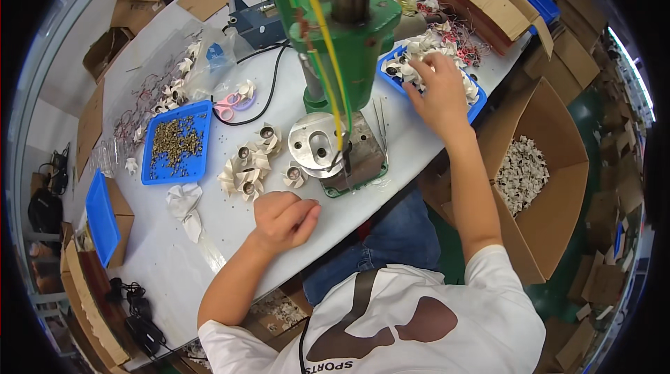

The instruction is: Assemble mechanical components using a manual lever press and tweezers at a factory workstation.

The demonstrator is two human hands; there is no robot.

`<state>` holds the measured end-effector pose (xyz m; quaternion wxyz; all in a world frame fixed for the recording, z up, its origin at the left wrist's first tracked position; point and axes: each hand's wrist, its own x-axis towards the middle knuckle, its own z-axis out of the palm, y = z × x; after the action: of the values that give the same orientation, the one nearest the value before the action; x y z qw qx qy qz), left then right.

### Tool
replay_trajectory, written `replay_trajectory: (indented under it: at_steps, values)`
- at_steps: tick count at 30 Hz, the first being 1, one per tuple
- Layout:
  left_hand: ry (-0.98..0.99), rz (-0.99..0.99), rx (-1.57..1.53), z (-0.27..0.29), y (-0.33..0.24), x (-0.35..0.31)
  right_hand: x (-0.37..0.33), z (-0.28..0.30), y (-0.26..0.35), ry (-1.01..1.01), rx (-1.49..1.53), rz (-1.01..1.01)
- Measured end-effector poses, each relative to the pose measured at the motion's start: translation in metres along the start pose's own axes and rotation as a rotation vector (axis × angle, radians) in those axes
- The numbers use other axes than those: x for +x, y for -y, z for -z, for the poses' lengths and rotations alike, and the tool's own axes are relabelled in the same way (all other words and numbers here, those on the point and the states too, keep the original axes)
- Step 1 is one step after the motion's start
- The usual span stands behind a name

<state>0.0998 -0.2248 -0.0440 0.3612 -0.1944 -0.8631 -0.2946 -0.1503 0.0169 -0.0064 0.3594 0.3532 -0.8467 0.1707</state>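
Observation:
My right hand (441, 91) is over a blue tray (479, 103) heaped with white fan wheels (457, 60). Its thumb and fingers are apart at the edge of the heap, with nothing visibly held between them. On the white table, my left hand (281, 222) rests with its fingers curled in. Whatever lies inside that fist, if anything, is hidden. Several loose white fan wheels (250, 157) with dark round centres sit just beyond the left hand. One fan wheel (294, 176) stands apart, beside a round metal fixture (314, 145) under a green press (363, 46).
At the left is a blue tray (176, 145) of small brass-coloured parts, with crumpled white tissue (185, 208) below it. Pink scissors (227, 106), a black cable (273, 88) and tweezers (381, 122) lie around the press. A large cardboard box (558, 157) of white pieces stands right of the table.

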Motion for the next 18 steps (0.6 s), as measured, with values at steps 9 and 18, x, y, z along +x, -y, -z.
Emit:
replay_trajectory:
  at_steps: [9,18]
  values:
    - [-0.017,0.015,-0.015,0.0,0.001,-0.008,0.006,-0.015,-0.018,0.135,0.077,-0.077]
    - [-0.128,-0.03,0.029,-0.014,-0.013,-0.004,-0.115,0.053,0.088,0.195,1.91,-1.061]
